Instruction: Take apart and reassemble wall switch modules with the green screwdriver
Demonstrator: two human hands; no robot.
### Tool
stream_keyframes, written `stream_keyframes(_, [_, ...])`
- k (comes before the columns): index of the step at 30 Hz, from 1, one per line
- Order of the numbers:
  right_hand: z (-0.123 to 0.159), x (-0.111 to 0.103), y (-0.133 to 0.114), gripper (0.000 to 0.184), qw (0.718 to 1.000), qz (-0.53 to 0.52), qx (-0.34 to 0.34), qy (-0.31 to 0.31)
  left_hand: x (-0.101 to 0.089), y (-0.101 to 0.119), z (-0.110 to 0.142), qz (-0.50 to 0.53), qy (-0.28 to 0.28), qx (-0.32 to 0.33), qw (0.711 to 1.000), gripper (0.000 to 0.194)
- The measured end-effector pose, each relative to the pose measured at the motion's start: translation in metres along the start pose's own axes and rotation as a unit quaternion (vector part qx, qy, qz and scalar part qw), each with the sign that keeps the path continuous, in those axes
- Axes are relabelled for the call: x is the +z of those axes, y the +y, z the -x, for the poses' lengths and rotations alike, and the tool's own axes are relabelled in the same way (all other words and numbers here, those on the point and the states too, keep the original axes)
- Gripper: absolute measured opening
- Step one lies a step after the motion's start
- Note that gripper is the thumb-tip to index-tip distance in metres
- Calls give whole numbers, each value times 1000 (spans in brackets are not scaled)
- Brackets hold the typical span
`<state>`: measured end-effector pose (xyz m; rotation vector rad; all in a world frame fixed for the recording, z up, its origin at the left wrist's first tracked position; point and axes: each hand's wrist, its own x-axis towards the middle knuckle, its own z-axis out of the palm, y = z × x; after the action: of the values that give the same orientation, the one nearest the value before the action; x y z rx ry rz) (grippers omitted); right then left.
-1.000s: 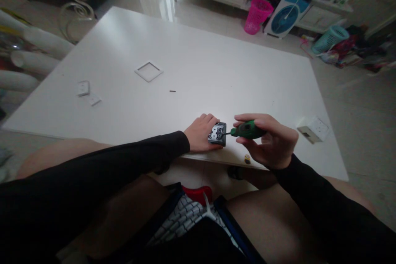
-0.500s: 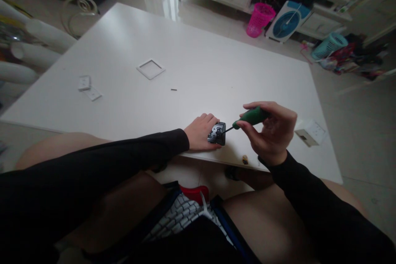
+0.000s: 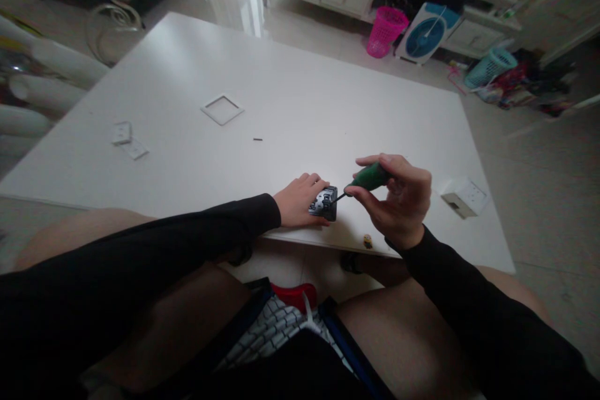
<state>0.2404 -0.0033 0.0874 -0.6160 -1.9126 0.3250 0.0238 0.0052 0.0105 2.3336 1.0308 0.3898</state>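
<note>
My left hand [image 3: 300,201] is closed round a small dark electrical socket module [image 3: 332,205], pressing it to the white table [image 3: 300,106] near the front edge. Metal parts show on the module's upturned side. In my right hand [image 3: 398,197] I grip the green handle of a screwdriver [image 3: 370,176], held between thumb and fingers. Its thin shaft slants down to the left, with the tip at the module; whether it sits in a screw I cannot tell. Below the right hand, a tiny yellow figure [image 3: 368,240] rests by the table edge.
A white square frame [image 3: 222,110] and a short dark strip [image 3: 257,139] lie left of centre. Two white socket pieces [image 3: 122,132] are at the far left, and a white socket box [image 3: 465,197] at the right. Beyond the table stand a pink basket [image 3: 385,31] and a fan [image 3: 425,34].
The view has shifted slightly. My right hand and the screwdriver have moved a little left, nearer the module, with the handle turned somewhat. My left hand keeps its hold.
</note>
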Motion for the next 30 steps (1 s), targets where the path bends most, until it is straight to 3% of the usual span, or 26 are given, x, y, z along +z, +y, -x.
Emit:
stream_keyframes(6, [0, -2, -7, 60, 995, -35, 90, -37, 0, -2, 0, 3, 0, 3, 1000, 86])
stream_keyframes(13, [-9, -6, -8, 61, 997, 74, 3, -7, 1, -2, 1, -10, -1, 2, 1000, 82])
stream_keyframes(16, [-9, -7, -11, 57, 997, 70, 8, -30, 1, -3, 1, -6, 3, 7, 1000, 82])
stream_keyframes(20, [-5, -6, -13, 56, 998, -19, 43, -47, 2, -4, 2, -4, 3, 8, 1000, 82])
stream_keyframes(30, [-5, -3, -2, 60, 999, 32, 9, 35, 4, -3, 1, -13, -1, 3, 1000, 83])
